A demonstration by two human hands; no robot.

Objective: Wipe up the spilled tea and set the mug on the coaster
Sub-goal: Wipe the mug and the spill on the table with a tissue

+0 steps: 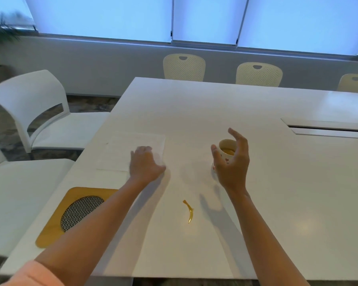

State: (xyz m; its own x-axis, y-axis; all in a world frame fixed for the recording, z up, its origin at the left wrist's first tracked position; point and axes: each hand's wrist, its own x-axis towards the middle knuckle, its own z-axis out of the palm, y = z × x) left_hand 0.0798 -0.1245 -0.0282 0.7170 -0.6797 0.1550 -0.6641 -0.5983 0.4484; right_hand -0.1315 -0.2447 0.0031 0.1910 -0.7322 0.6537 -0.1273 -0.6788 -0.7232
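White bench point(256, 112) under me: my left hand point(146, 164) lies flat, fingers spread, on the cloth point(132, 149) near the left edge; my right hand point(233, 162) curls wide beside the mug point(225, 150). Spilled tea point(189, 211) streaks near the front edge, coaster point(56, 221) at the front-left corner.

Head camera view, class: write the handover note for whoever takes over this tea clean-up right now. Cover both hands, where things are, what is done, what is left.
Left hand: flat on the white cloth, not gripping it.
Right hand: open, curled beside the mug, not closed on it.
The mug stands upright on the white table, tea inside.
The spilled tea is a thin streak near the front edge, unwiped.
The coaster lies at the front left, partly under the left forearm, nothing on it.
Done: nothing yet.
Left: wipe the streak with the cloth, then set the mug on the coaster.
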